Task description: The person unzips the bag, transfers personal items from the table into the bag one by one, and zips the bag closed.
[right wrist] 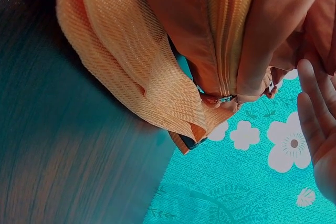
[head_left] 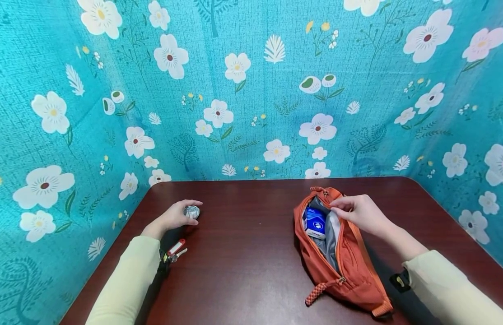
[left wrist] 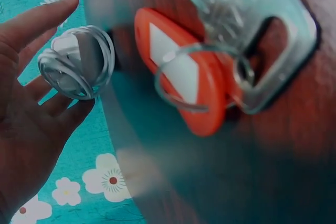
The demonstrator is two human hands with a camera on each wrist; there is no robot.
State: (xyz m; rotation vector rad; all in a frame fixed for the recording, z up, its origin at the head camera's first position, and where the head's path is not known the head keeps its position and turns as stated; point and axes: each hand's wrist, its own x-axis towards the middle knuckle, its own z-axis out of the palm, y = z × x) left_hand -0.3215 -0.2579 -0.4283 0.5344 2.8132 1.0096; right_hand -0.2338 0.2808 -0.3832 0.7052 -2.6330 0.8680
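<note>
A coiled pale cable [head_left: 192,211] lies at the left of the table. My left hand [head_left: 175,216] surrounds it, thumb and fingers spread to either side. In the left wrist view the thumb of the left hand [left wrist: 31,87] stands apart from the cable coil [left wrist: 79,64], and some fingers reach behind it. On the right, an orange waist bag [head_left: 357,266] lies unzipped, its grey lining showing. A blue box [head_left: 315,222] sits inside. My right hand [head_left: 363,214] pinches the bag's rim near its far end; the right wrist view shows only part of this hand [right wrist: 320,124].
Keys [head_left: 177,255] with a red tag [head_left: 176,246] lie beside my left wrist. A braided zipper pull [head_left: 316,293] hangs from the bag's near end onto the brown table [head_left: 243,253]. Teal flowered cloth [head_left: 251,104] rises behind and at both sides.
</note>
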